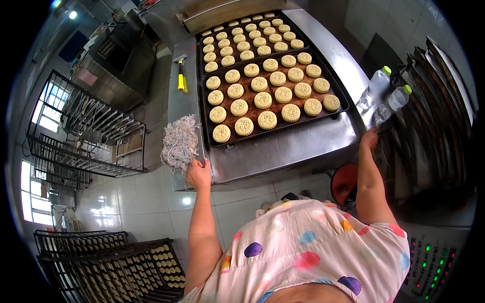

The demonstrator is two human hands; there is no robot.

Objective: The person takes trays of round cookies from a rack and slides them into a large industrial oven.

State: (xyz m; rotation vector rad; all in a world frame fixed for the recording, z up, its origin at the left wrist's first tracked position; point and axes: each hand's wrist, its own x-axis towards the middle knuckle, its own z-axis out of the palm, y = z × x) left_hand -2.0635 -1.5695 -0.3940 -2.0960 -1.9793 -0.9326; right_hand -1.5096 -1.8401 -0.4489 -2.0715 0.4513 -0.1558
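My left hand (199, 174) rests at the near left corner of the steel table (262, 162), fingers curled in. Its fingertips meet the lower edge of a matted, stringy grey-white rag (180, 143); whether they hold it or the table edge cannot be made out. At the table's near right corner is my right hand (370, 139), just below two clear bottles with green caps, the nearer bottle (391, 105) almost touching it. Its fingers are partly hidden. Between my hands lies a dark baking tray (337, 109) with rows of round, pale, pattern-stamped pastries (267, 120).
A second tray of pastries (246, 45) sits behind the first, against a metal opening. A scraper with yellow handle (181, 81) lies on the left. Dark trays (429, 121) stand stacked upright at right. Wheeled racks (96, 136) and a loaded rack (116, 262) stand left. A red stool (344, 184) is below.
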